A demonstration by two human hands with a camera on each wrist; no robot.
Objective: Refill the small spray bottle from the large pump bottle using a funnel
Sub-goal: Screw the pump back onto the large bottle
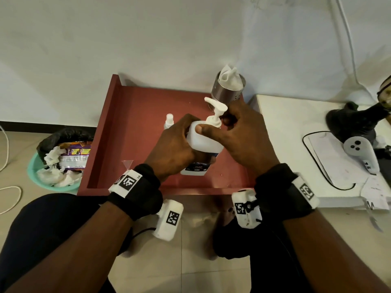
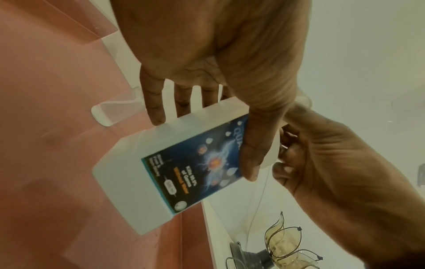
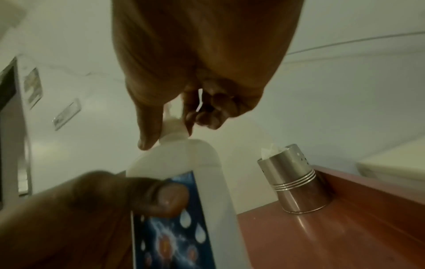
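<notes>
The large white pump bottle (image 1: 203,142) with a blue label stands tilted over the red tray (image 1: 127,115). My left hand (image 1: 177,144) grips its body, with the thumb on the label (image 2: 253,145). My right hand (image 1: 230,121) pinches the white collar under the pump head (image 3: 174,129) between thumb and fingers. The pump spout (image 1: 213,103) points left and away from me. The small clear spray bottle (image 1: 169,121) stands upright just behind my left hand. A clear funnel (image 1: 127,164) sits on the tray beside my left wrist. Whether the large bottle's base touches the tray is unclear.
A steel canister (image 1: 227,89) stuffed with tissue stands at the tray's back right corner. A green bin (image 1: 57,161) full of waste sits on the floor to the left. A white table (image 1: 296,127) to the right carries a black device and papers.
</notes>
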